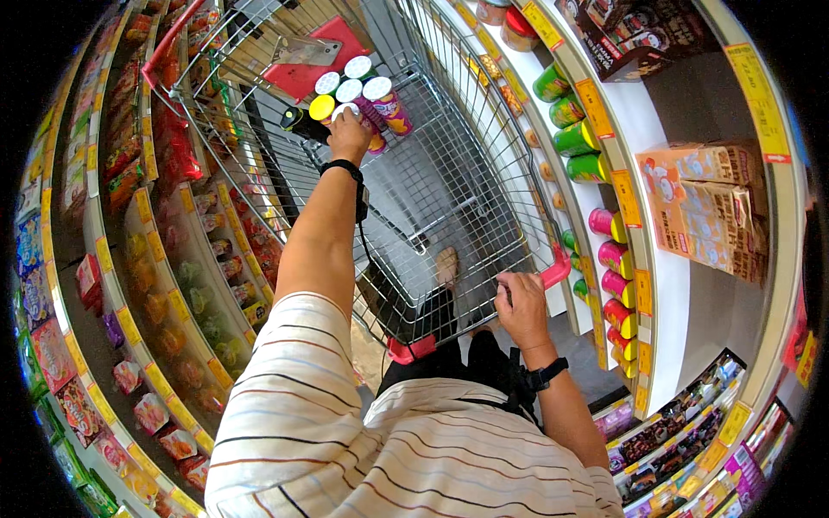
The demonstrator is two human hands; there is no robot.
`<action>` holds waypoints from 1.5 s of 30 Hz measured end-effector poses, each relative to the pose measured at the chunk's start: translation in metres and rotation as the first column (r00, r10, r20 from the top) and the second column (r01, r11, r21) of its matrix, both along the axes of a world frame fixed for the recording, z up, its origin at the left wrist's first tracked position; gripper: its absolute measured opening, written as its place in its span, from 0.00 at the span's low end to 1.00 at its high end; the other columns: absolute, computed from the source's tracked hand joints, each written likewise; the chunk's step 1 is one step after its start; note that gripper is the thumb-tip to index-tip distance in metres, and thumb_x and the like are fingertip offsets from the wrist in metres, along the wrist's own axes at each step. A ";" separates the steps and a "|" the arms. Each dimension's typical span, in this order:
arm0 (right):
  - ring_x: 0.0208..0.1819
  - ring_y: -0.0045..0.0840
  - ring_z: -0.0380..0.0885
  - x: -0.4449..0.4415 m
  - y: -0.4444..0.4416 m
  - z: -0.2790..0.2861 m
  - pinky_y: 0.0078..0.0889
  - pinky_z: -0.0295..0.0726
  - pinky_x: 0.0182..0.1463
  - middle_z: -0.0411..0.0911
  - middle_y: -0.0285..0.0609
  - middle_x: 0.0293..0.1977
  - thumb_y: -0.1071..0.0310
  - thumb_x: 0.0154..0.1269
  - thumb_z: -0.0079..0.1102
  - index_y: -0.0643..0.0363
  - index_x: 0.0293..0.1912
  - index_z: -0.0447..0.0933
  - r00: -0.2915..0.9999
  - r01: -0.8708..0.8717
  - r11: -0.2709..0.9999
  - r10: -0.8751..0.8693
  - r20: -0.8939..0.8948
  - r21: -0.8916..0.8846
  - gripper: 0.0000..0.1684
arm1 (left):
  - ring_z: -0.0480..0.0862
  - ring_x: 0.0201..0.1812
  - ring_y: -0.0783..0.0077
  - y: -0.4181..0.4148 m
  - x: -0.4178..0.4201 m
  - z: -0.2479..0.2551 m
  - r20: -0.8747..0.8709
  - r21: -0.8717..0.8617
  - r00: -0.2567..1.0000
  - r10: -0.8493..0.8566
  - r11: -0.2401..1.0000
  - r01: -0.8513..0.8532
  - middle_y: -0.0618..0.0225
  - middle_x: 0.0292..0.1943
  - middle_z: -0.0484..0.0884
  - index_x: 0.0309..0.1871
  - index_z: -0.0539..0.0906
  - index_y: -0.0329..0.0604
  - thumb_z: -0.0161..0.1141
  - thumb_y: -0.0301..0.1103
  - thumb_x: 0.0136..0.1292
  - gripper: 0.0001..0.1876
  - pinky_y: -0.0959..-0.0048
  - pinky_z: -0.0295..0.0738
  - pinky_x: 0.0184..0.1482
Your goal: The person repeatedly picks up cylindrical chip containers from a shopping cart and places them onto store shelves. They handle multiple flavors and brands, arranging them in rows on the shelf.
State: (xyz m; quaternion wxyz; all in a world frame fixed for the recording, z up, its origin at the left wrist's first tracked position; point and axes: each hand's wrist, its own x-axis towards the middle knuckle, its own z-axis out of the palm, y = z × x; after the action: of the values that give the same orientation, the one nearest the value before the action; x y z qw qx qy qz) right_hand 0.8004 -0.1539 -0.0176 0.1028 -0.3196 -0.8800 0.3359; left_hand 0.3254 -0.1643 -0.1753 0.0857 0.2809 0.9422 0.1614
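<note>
My left hand [350, 137] reaches into a metal wire shopping cart [466, 220]. Its fingers curl over the white lid of a purple snack canister [374, 139], which stands among several others. One neighbouring canister has a yellow lid [322, 107]; the rest show white lids, such as a purple canister [392, 111] at the group's right edge. Beside them is a black bottle-like object [304, 123], partly hidden by the wires. My right hand [524, 311] grips the cart's near rim, next to a red corner piece [556, 267].
A smartphone [307, 50] rests on the cart's red panel [350, 39]. Shelves with packaged snacks [152, 414] line the left. At right, shelves hold green canisters [576, 139], pink canisters [612, 252] and orange cartons [703, 201]. My foot [447, 265] shows through the wires.
</note>
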 end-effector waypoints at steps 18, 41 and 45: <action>0.46 0.46 0.81 0.000 0.000 -0.004 0.51 0.72 0.60 0.83 0.47 0.39 0.73 0.63 0.62 0.60 0.46 0.79 0.999 0.008 1.000 -0.007 -0.031 0.014 0.11 | 0.86 0.49 0.38 -0.001 0.036 0.005 -0.087 -0.013 0.994 -0.065 0.998 0.064 0.48 0.54 0.78 0.57 0.71 0.42 0.78 0.45 0.50 0.36 0.48 0.85 0.48; 0.49 0.29 0.83 0.069 0.021 0.025 0.32 0.81 0.55 0.83 0.49 0.51 0.68 0.73 0.62 0.64 0.60 0.74 0.910 0.125 0.837 -0.311 -0.275 -0.533 0.20 | 0.86 0.51 0.42 -0.089 0.255 0.295 0.054 0.577 0.976 -0.211 0.804 0.142 0.41 0.50 0.83 0.55 0.77 0.33 0.76 0.47 0.56 0.32 0.54 0.81 0.52; 0.60 0.32 0.78 0.084 0.014 0.086 0.34 0.78 0.64 0.76 0.53 0.62 0.63 0.76 0.60 0.63 0.67 0.69 0.893 0.145 0.789 -0.364 -0.264 -0.597 0.27 | 0.87 0.47 0.67 -0.103 0.285 0.350 0.353 0.672 0.892 -0.281 0.739 -0.033 0.50 0.45 0.86 0.52 0.80 0.34 0.73 0.48 0.61 0.27 0.67 0.81 0.47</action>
State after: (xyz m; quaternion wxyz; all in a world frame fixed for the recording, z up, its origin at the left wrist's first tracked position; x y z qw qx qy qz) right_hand 0.8845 -0.1402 0.0684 0.2109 -0.3849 -0.6544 0.6157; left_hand 0.6101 -0.2676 0.1746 0.1981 0.3134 0.7580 0.5366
